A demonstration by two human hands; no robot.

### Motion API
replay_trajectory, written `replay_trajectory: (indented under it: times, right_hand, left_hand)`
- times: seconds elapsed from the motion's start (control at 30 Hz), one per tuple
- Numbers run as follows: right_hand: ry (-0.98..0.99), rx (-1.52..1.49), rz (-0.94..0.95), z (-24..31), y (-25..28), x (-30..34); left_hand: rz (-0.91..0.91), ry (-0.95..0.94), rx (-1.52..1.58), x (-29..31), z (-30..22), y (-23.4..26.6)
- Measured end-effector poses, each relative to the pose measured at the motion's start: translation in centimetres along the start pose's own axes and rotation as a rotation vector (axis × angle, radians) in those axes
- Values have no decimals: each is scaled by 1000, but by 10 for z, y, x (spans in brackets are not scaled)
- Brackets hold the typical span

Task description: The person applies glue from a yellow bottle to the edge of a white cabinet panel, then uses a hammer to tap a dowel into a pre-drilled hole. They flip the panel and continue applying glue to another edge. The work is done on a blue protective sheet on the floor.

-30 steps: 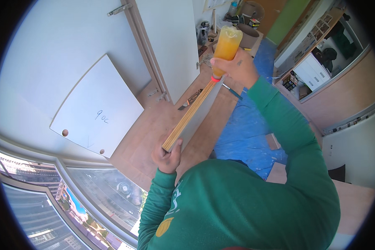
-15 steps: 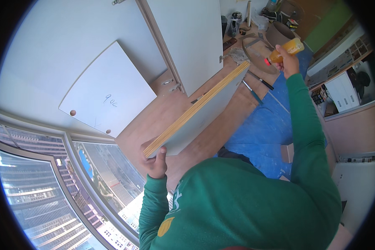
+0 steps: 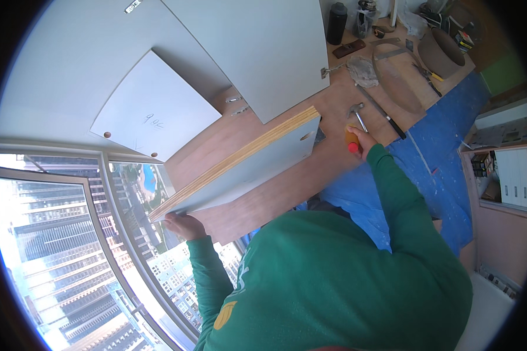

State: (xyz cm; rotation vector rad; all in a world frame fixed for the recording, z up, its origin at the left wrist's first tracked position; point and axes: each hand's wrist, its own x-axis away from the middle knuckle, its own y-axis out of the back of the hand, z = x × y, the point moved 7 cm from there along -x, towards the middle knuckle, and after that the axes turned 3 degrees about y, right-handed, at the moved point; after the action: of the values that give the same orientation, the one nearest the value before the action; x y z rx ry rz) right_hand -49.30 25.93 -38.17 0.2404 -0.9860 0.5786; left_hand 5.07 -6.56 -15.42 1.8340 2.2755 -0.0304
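Observation:
My left hand (image 3: 184, 225) grips the near-left end of a white board (image 3: 257, 167), which stands tilted on its long side with its layered yellowish edge (image 3: 240, 153) facing up. A round-ended slot shows near the board's far end. In my right hand (image 3: 366, 143) is an orange-yellow squeeze bottle (image 3: 351, 137), its red cap pointing toward me. My fingers hide most of the bottle. Just beyond that hand lies a claw hammer (image 3: 360, 116) on the plywood surface (image 3: 275, 207). To its right rests a long tool with a black handle (image 3: 396, 127).
A curved white panel (image 3: 158, 93) with handwriting leans at the left, beside a tall white cabinet panel (image 3: 263, 47). Farther back are a black bottle (image 3: 336, 23), a bent wooden strip (image 3: 383, 82) and pliers (image 3: 428, 79). Blue sheeting (image 3: 451, 158) lies right; windows (image 3: 47, 234) stand left.
My right hand has come down and inward with the bottle, to beside the hammer. My left hand and the board's near end have shifted left, and the view has turned.

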Motion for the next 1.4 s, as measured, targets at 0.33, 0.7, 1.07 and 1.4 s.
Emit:
replay_trajectory:
  times: [0.33, 0.7, 1.07, 1.4]
  right_hand:
    - [-91, 4, 61, -10, 9, -52]
    - [-100, -38, -145, -18, 1, -66]
    - [-18, -101, 64, 5, -3, -43]
    - [-55, -269, 79, 20, 17, -89]
  left_hand:
    - [69, -85, 96, 4, 17, 19]
    - [72, 39, 162, 1, -7, -7]
    - [28, 118, 150, -8, -31, -48]
    - [-28, 150, 188, -1, -41, -56]
